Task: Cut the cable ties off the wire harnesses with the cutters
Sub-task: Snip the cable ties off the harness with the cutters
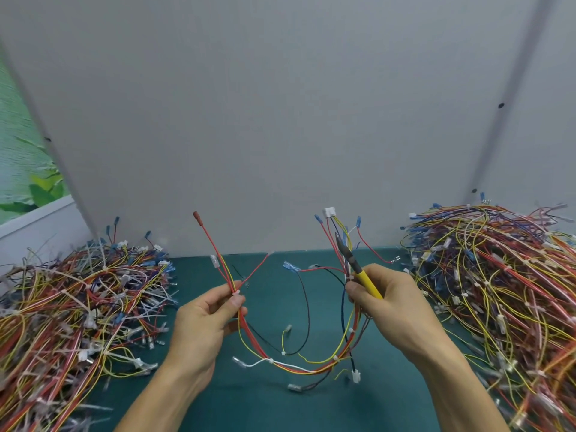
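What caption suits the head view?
Left hand and right hand hold a wire harness; the right also grips yellow cutters.

The bench [265, 403] is teal and the wall [280, 120] pale grey. The cutters [364, 279] have yellow handles and a dark head. The harness [311, 369] mixes red, yellow, white, black and blue wires, with white ties [270, 360]. The 9 o'clock pile [78, 307] and the 3 o'clock pile [498, 291] show the same colours.

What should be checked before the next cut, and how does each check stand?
1. Left hand pinches the multicoloured wire harness at a white plastic cable tie: ok.
2. Right hand grips the yellow-handled cutters: ok.
3. Cutter tips at that tie: not ok, they point upward, apart from it.
4. Cutter blades open: cannot tell.
5. Right hand free of wires: not ok, it also holds the harness's other end.
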`<action>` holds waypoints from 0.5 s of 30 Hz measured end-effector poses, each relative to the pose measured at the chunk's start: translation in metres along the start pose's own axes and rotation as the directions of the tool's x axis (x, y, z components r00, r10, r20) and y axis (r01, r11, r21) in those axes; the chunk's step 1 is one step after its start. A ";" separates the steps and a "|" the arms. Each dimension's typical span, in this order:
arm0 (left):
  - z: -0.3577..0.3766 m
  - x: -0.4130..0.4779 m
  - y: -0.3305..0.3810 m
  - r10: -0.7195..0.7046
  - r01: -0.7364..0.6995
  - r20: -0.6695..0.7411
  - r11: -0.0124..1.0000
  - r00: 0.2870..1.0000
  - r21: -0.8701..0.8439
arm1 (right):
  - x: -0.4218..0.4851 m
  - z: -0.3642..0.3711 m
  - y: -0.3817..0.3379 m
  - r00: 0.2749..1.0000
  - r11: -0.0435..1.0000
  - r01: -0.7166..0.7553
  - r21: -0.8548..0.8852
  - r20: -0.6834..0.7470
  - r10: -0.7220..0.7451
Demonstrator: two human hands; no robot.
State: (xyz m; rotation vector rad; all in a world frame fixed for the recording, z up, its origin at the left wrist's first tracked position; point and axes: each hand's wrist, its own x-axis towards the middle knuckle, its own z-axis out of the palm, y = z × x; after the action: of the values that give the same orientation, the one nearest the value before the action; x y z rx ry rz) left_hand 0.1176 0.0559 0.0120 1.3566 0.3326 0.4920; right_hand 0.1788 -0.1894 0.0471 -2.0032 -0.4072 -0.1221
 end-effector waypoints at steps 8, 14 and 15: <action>-0.008 0.006 -0.001 0.071 -0.073 -0.095 0.997 0.993 -0.021 | 0.006 -0.011 0.010 0.973 0.999 -0.033 0.020 -0.226 0.036; -0.013 0.010 -0.004 0.060 -0.060 -0.101 0.998 0.993 0.000 | 0.007 -0.020 0.017 0.955 0.998 -0.042 0.056 -0.291 0.057; -0.013 0.010 -0.006 0.051 -0.050 -0.095 0.999 0.994 0.014 | 0.006 -0.019 0.016 0.963 0.998 -0.037 0.042 -0.265 0.047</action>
State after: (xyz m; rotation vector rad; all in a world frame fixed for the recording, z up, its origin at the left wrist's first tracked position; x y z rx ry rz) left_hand 0.1202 0.0709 0.0041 1.3574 0.3810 0.5991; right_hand 0.1919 -0.2112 0.0440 -1.9256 -0.1928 -0.3510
